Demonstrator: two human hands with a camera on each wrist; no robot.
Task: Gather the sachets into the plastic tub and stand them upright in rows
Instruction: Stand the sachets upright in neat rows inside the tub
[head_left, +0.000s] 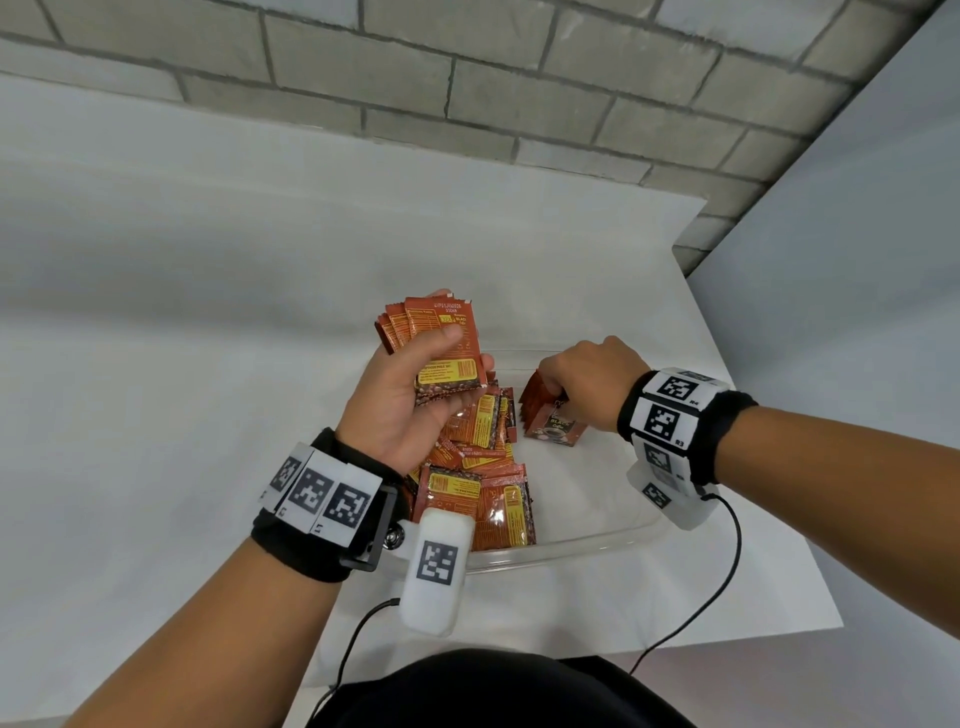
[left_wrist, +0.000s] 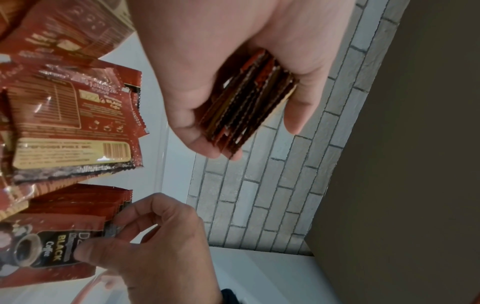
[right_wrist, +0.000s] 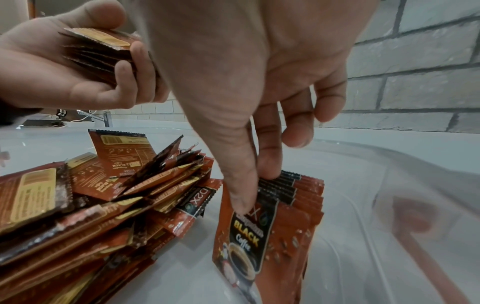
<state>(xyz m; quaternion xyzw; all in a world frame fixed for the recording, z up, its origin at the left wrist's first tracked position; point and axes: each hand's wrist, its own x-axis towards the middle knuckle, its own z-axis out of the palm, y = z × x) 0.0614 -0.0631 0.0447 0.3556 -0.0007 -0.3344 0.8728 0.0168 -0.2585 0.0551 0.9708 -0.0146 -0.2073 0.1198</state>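
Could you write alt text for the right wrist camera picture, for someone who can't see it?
A right hand pinches an upright row of coffee sachets in a clear plastic tub, beside a loose heap.

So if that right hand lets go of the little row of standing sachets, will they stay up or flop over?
Probably flop. The standing sachets look thin and flat, steadied only by the right hand pinching their tops. Their glossy foil suggests they would slide, like the toppled pile beside them. The tub wall looks too far away to support them.
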